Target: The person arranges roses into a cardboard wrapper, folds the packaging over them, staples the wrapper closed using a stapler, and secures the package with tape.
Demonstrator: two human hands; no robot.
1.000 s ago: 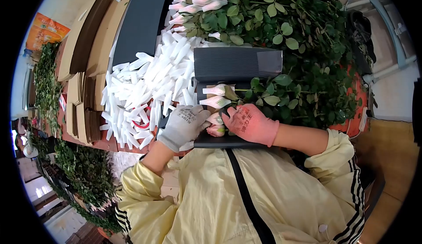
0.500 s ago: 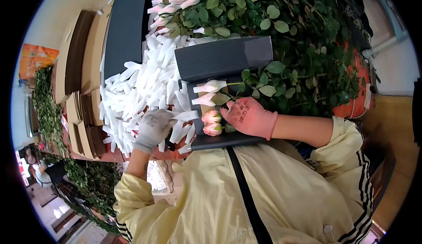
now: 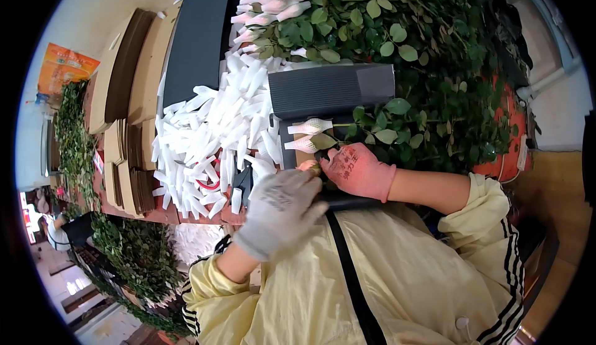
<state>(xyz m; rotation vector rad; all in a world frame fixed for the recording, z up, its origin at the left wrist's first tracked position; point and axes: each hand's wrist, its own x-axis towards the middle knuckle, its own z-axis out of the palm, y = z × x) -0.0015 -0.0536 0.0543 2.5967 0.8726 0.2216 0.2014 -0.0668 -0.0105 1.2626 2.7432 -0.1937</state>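
My left hand (image 3: 282, 211), in a pale grey glove, covers the front rose heads; its fingers are curled and slightly blurred, and what they hold is hidden beneath. A bit of pink rose (image 3: 308, 166) shows above its fingertips. My right hand (image 3: 357, 170), in a pink glove, is closed just beside that bloom, pinching the rose at its stem end. Just beyond the hands lie two roses in white foam net sleeves: one sleeved rose (image 3: 309, 126) behind another sleeved rose (image 3: 302, 144), both with heads to the left.
A heap of white foam sleeves (image 3: 217, 127) spreads on the left. A black ribbed block (image 3: 329, 90) lies behind the sleeved roses. Leafy rose stems (image 3: 428, 96) fill the right and back, with more sleeved roses (image 3: 273, 6). Folded cardboard (image 3: 127, 90) stands at far left.
My left hand has moved right from the sleeve heap, where it held a white foam sleeve, onto the rose heads. My right hand stays by the roses. The view has shifted slightly.
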